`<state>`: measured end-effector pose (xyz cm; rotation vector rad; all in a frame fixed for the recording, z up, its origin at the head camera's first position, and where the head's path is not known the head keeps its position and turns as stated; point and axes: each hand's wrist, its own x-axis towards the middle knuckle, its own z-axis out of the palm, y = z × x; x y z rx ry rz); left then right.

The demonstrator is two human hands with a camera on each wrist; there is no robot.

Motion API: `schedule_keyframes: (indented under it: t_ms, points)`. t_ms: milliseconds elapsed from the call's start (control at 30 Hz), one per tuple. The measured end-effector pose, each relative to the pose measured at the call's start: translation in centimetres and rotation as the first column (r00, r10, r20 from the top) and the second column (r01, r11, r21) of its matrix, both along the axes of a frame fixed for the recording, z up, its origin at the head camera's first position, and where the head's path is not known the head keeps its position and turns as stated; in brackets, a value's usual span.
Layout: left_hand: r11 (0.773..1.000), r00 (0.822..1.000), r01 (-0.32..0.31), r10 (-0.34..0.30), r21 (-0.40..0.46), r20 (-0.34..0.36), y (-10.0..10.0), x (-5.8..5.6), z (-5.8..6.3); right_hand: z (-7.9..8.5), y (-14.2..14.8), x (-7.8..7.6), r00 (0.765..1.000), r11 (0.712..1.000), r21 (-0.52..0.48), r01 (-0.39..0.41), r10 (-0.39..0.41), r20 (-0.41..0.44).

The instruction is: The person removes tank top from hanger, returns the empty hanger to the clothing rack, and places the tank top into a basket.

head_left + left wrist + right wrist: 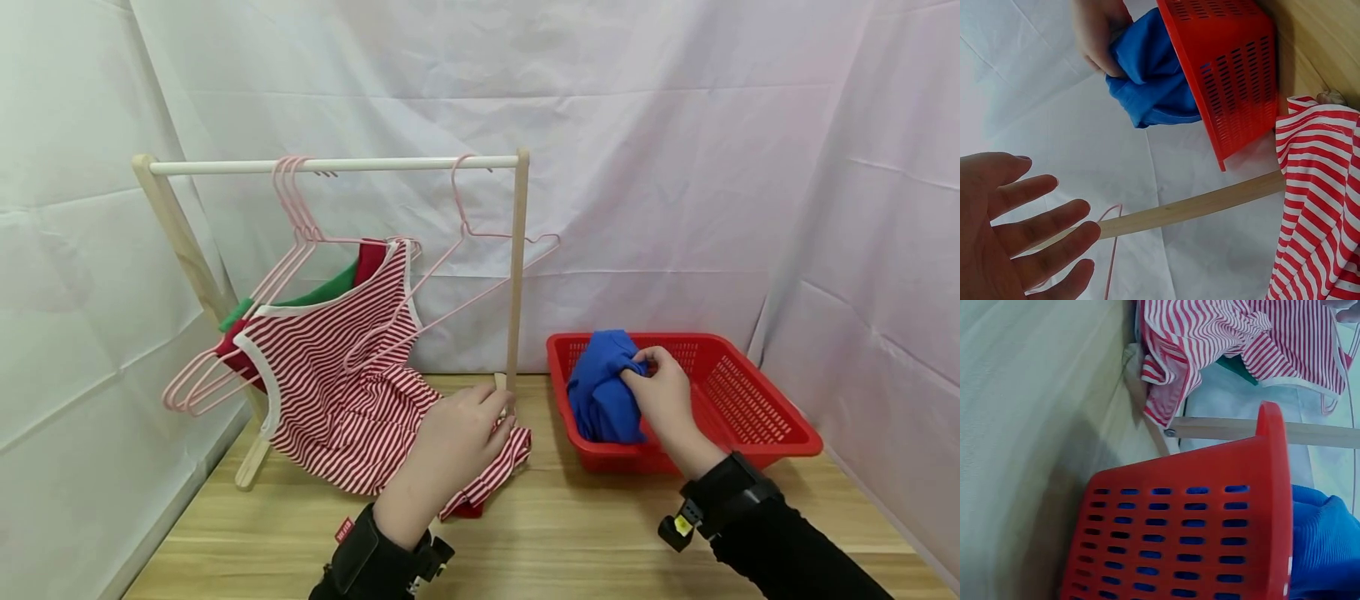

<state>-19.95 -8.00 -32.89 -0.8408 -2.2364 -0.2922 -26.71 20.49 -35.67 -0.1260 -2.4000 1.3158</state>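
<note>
At the left end of the red basket, my right hand pinches a crumpled blue garment between thumb and fingers. The cloth bulges above the basket's rim, its lower part inside. My left hand is in front of a red-and-white striped garment, near the rack's right post. In the left wrist view, the left hand has spread fingers and a bare palm. The striped garment hangs from a pink hanger, its lower part spreading down over the table. A bare pink hanger hangs near that post.
A white rail spans the wooden rack. Behind the striped garment hang a green garment and a dark red one. White cloth walls enclose the wooden table at the back and sides.
</note>
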Motion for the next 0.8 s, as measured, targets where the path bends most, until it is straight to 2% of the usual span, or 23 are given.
schedule_keyframes:
  t_ms: [133,300,500,700,800]
  points:
    - [1.000,1.000,-0.009,0.009,-0.007,0.004,0.1,0.0,-0.1,-0.6,0.1,-0.2,0.999,0.994,0.103,-0.035,0.032,0.026]
    - [1.000,1.000,-0.007,0.007,-0.009,0.014,0.1,-0.1,-0.1,-1.1,-0.1,-0.4,0.997,0.971,0.227,-0.079,0.073,0.033]
    - [1.000,1.000,-0.002,0.002,-0.007,0.018,0.1,-0.1,-0.3,-1.3,-0.5,-0.5,0.986,0.913,0.379,-0.154,0.115,0.123]
    - [1.000,1.000,-0.007,0.007,-0.002,0.012,0.1,-0.1,-0.4,-1.7,-0.9,-0.8,0.957,0.866,0.442,-0.234,0.125,0.260]
    - [1.000,1.000,-0.010,0.010,-0.013,0.021,0.1,0.0,-0.5,-1.9,-1.0,-0.8,0.942,0.833,0.485,-0.268,0.120,0.313]
